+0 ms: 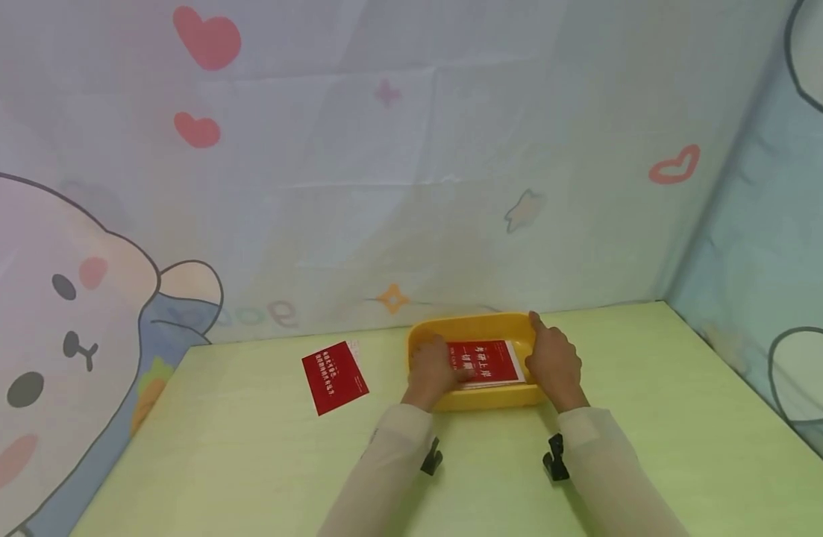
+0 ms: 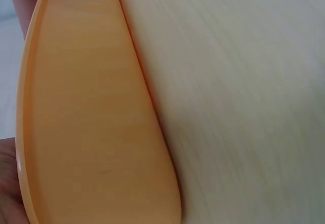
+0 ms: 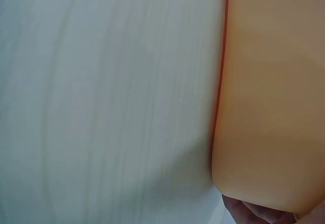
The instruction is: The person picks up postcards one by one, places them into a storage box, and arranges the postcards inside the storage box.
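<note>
A yellow tray (image 1: 492, 399) stands on the table, its outer side wall (image 2: 91, 107) filling much of the left wrist view. Inside lies a stack of red cards (image 1: 492, 362) with white lettering and pale edges. My left hand (image 1: 433, 369) reaches over the tray's left end and holds the stack's left edge, with the thumb across the top card. Some of its fingers are hidden. My right hand (image 1: 554, 362) grips the tray's right end, and a few of its fingers (image 3: 249, 211) show under the wall in the right wrist view.
Left of the tray, a single red card (image 1: 335, 378) with white writing lies at an angle on the pale green table (image 1: 250, 447). Behind the table hangs a printed cloth (image 1: 317, 186) with hearts and a cartoon animal. Another cloth (image 1: 774, 261) borders the right side.
</note>
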{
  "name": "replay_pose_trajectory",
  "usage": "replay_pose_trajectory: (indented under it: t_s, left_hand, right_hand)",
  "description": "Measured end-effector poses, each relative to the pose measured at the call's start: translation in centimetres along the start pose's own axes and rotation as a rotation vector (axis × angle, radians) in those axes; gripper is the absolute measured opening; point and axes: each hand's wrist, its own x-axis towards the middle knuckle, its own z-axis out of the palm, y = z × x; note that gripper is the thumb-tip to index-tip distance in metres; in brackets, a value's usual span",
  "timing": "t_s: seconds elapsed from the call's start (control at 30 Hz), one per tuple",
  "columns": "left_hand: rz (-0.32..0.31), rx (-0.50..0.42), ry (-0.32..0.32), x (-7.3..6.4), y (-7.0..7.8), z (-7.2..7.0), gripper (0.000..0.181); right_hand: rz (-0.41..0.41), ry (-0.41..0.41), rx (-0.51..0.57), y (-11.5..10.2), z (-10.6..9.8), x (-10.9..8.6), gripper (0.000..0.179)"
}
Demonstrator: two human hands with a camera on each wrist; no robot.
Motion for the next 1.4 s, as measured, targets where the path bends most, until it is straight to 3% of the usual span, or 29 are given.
replay_pose_trajectory:
  t_s: [0.57, 1.4]
  left_hand:
    - [-0.028, -0.019, -0.019, 0.00, 0.23, -0.24, 0.061]
    - [-0.023, 0.057, -0.011, 0.26, 0.41, 0.06, 0.068]
  right_hand:
    - [0.005, -0.006, 0.001, -0.01, 0.07, 0.04, 0.073]
    - [0.006, -0.009, 0.003, -0.10, -0.22, -0.23, 0.075]
